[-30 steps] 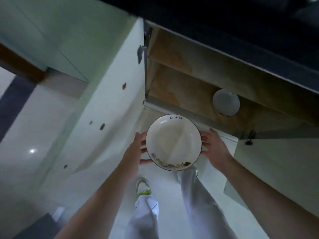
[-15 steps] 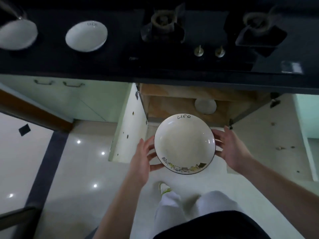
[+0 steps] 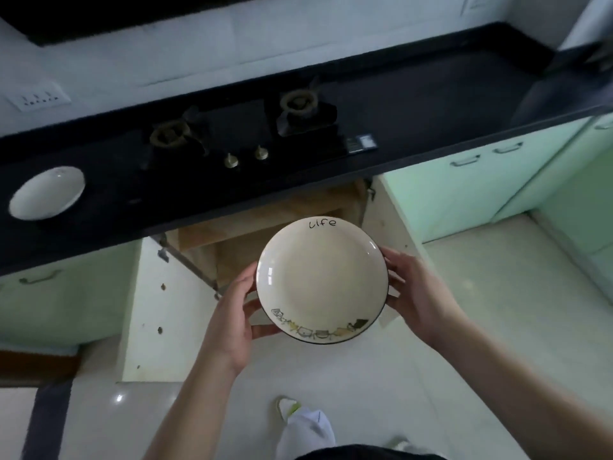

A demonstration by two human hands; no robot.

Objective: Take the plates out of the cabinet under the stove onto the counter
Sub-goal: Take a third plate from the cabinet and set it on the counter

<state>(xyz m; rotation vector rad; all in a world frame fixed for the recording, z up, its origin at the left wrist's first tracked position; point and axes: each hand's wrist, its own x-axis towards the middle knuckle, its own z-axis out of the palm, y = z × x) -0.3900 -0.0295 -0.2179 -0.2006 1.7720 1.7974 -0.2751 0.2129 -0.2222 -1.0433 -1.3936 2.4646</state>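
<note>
Left hand [image 3: 232, 322] and right hand [image 3: 418, 293] both grasp the rim of a cream plate [image 3: 321, 280] marked "Life", held level at frame centre, in front of the open cabinet [image 3: 252, 234] under the stove [image 3: 238, 134]. Second plate [image 3: 46, 193] sits on the black counter [image 3: 431, 104], left edge of frame.

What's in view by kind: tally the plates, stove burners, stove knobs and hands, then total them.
Plates: 2, the plate in the hands and the plate on the counter
Stove burners: 2, left burner, right burner
Stove knobs: 2, left knob, right knob
Hands: 2, left hand, right hand
Total: 8
</note>
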